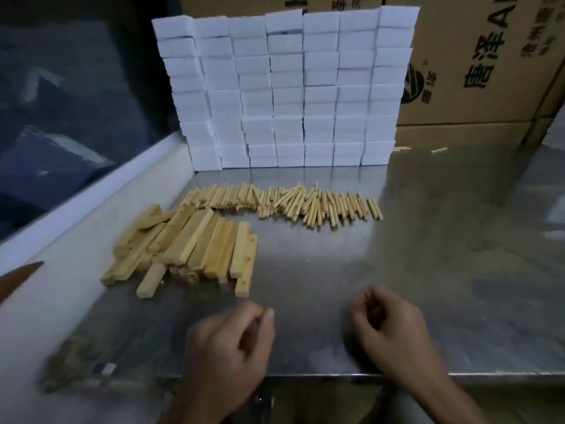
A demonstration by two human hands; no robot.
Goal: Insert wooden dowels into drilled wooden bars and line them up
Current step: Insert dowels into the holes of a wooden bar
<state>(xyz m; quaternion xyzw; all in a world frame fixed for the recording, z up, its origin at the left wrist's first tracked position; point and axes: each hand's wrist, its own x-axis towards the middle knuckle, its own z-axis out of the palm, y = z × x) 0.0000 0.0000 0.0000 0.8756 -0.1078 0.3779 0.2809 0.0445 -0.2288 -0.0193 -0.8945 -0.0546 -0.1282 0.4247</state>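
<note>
Both hands low over desk (428, 240). Left hand (226, 347) fingers loosely curled, empty; right hand (388, 325) likewise. Bars (183, 246), dowels (284, 200) beyond fingertips.

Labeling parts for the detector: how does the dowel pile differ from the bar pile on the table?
The dowels are thin and short; the bars are thicker, longer and square-edged. The dowels lie spread in a shallow row farther back, near the white blocks; the bars are heaped nearer, to the left. Some bars show drilled holes; the dowels show none. Both are pale wood, lying on the metal table, untouched by either hand.
</note>
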